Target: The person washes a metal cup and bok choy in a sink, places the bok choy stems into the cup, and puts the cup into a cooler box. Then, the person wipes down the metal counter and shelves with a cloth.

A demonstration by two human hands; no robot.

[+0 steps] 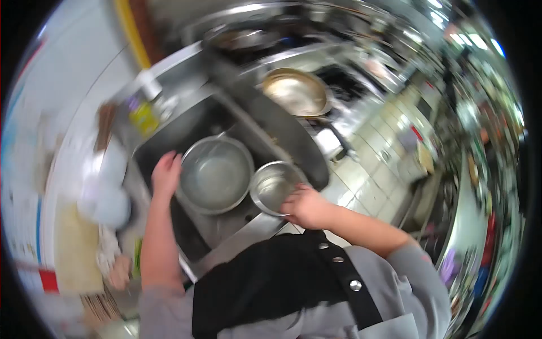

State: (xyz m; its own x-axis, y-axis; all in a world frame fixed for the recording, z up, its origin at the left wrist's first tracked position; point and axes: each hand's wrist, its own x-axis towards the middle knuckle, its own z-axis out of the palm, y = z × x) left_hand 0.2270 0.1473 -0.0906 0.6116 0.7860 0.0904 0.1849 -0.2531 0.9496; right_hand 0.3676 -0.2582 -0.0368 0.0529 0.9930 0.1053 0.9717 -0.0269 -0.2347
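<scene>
A large round metal bowl (217,176) sits over the sink basin (195,121), with what looks like some clear liquid in it. My left hand (166,174) is at its left rim, fingers curled against the edge. Just to the right is a smaller metal bowl (273,186), close beside or touching the large one. My right hand (307,207) grips its right rim, thumb and fingers bent over the edge. The inside of the small bowl looks shiny, but blur hides whether it holds water.
A yellow-labelled bottle (144,118) stands at the sink's back left corner. Beyond the sink's right wall a wide pan (296,92) rests near the stove. Pale rounded bags (104,203) and a cloth (108,248) lie on the left counter. Tiled floor (375,152) extends right.
</scene>
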